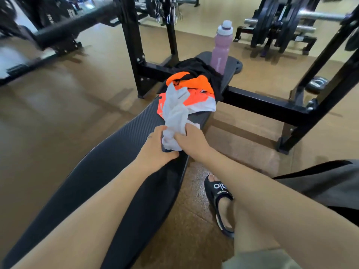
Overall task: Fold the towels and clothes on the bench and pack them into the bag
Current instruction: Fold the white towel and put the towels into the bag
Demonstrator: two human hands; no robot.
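A crumpled white cloth (175,113) lies on the black padded bench (120,171), bunched toward me. My left hand (155,146) grips its near end from the left, and my right hand (191,140) grips it from the right. Just behind it lies an orange and white garment (194,90), with a black garment (202,69) piled beyond that. No bag is in view.
A pink water bottle (221,47) stands upright at the bench's far end. A black steel rack frame (258,103) crosses behind the bench. Weight plates on a rack (279,24) stand at the back right. My foot in a black sandal (219,202) rests on the brown floor.
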